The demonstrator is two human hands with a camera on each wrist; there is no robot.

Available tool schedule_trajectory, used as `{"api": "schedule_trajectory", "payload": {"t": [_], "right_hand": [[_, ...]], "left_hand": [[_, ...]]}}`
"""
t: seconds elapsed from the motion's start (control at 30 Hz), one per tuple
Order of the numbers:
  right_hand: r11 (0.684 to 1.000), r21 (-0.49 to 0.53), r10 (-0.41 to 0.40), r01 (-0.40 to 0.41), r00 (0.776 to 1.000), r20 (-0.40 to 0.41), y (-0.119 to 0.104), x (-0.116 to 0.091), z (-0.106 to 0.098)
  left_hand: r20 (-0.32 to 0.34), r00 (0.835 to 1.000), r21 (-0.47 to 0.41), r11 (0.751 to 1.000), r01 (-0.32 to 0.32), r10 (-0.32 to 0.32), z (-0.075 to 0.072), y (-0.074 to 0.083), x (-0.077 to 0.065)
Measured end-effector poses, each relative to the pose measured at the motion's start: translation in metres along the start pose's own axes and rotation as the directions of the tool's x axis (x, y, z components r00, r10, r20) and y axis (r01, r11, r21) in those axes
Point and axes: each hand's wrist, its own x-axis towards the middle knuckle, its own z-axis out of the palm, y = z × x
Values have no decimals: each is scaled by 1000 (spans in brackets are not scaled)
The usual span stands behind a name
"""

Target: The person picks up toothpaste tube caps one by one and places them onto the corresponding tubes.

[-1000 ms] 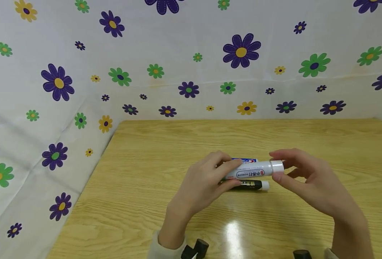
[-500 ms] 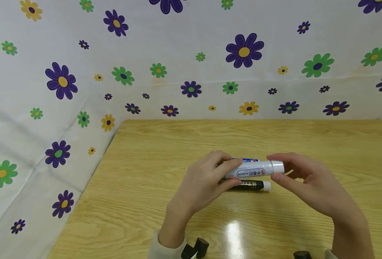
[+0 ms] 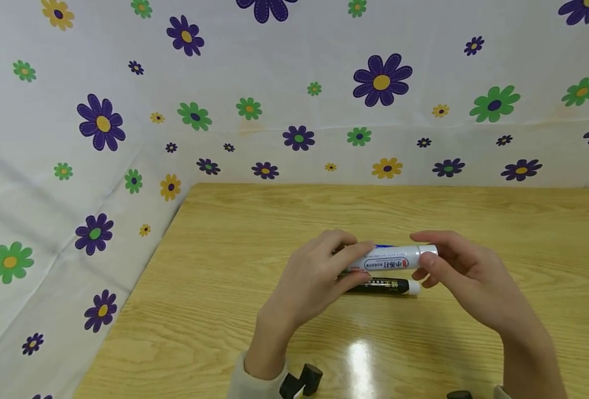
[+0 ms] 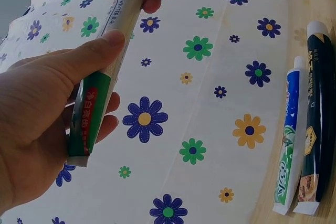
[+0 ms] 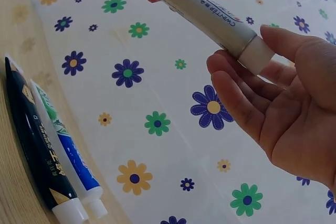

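My left hand (image 3: 309, 280) grips a white and green toothpaste tube (image 3: 386, 260) around its body, thumb along one side, as the left wrist view shows. The tube is held up off the table, its white cap (image 5: 256, 55) pointing right. Around that cap are the thumb and fingers of my right hand (image 3: 479, 282), the thumb against one side and the curled fingers on the other. Beyond and below lie two more tubes: a black toothpaste tube (image 3: 386, 286) with a white cap, and a blue, green and white toothpaste tube (image 4: 290, 135), mostly hidden in the head view.
The two lying tubes rest side by side on a wood-grain table (image 3: 214, 249). A white cloth with printed flowers (image 3: 274, 66) rises behind the table and along its left side. Black wrist-worn pieces (image 3: 301, 381) show at the bottom of the head view.
My right thumb has moved up onto the cap, and the right-hand fingers now show below it. The left hand keeps its grip on the tube. The head view has shifted slightly.
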Motion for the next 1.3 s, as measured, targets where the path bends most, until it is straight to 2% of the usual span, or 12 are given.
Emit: {"api": "schedule_trajectory", "payload": {"t": [0.1, 0.23, 0.5, 0.57, 0.8, 1.0, 1.1, 1.2, 1.23, 1.3], "right_hand": [[1000, 10, -24, 24, 1000, 5, -2, 0, 1], [1000, -12, -20, 21, 998, 53, -5, -3, -1], [996, -46, 82, -79, 994, 66, -5, -2, -1], [995, -66, 85, -80, 994, 72, -4, -2, -2], [1000, -21, -14, 15, 998, 67, -3, -4, -3], [999, -7, -32, 32, 999, 10, -4, -1, 5], [999, -11, -42, 42, 998, -46, -4, 0, 9], [998, 36, -53, 58, 991, -122, -3, 2, 13], [995, 77, -57, 69, 987, -151, -2, 2, 13], [983, 156, -69, 101, 977, -202, 0, 3, 12]], "left_hand": [[-1, 1000, -5, 1000, 3, -3, -1, -1, 0], [-8, 1000, -8, 1000, 10, -11, -2, -3, -1], [4, 1000, 8, 1000, 2, -2, -3, -1, -1], [11, 1000, 6, 1000, 2, -2, -2, -1, -1], [18, 1000, -9, 1000, -2, 3, -3, 0, -1], [6, 1000, -41, 999, 13, -13, -3, -4, -3], [-2, 999, -47, 998, 52, -52, -2, -6, -3], [10, 988, -90, 984, 155, -154, -3, -8, -4], [19, 979, -131, 970, 204, -203, -3, -9, -5], [44, 954, -257, 920, 297, -296, -6, -14, -7]]}}
